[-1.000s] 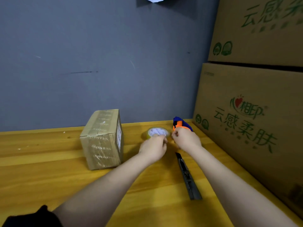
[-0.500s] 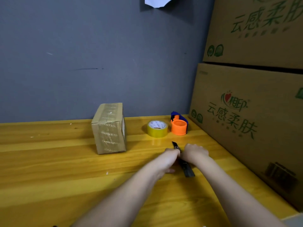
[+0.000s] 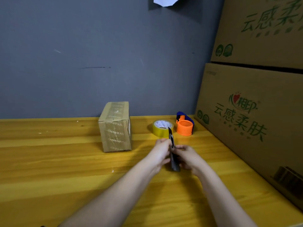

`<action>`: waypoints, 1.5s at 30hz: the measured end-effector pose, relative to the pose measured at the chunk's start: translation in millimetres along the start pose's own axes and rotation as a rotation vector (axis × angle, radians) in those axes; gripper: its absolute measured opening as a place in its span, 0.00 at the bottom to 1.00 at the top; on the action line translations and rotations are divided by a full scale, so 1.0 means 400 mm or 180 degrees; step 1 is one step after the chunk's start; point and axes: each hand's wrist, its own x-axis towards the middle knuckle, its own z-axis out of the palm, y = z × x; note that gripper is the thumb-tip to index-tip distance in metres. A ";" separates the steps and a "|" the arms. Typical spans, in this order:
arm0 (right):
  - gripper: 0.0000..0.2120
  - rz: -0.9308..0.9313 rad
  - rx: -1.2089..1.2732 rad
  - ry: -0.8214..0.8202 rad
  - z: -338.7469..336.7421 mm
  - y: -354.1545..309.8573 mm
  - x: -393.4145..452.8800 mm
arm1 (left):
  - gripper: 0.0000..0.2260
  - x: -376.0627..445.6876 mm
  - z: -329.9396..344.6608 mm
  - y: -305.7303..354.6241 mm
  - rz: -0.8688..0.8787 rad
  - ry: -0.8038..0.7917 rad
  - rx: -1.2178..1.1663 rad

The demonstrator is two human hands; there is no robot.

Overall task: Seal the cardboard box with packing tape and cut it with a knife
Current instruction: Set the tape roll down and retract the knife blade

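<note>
arms: two, both bare up to the picture's edge | sleeves: none seen | left hand (image 3: 161, 150): no glove | right hand (image 3: 188, 155): no glove

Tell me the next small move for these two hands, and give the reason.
Probably set the knife ready in the right hand alone and free the left hand for the tape roll. Both hands grip the knife above the table, its tip points away from the person, and the roll sits untouched just beyond it, right of the small box.
</note>
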 end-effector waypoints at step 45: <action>0.04 -0.1112 0.1146 -0.0857 0.264 -0.014 0.001 | 0.09 -0.030 -0.273 -0.049 0.0809 -0.0587 0.0773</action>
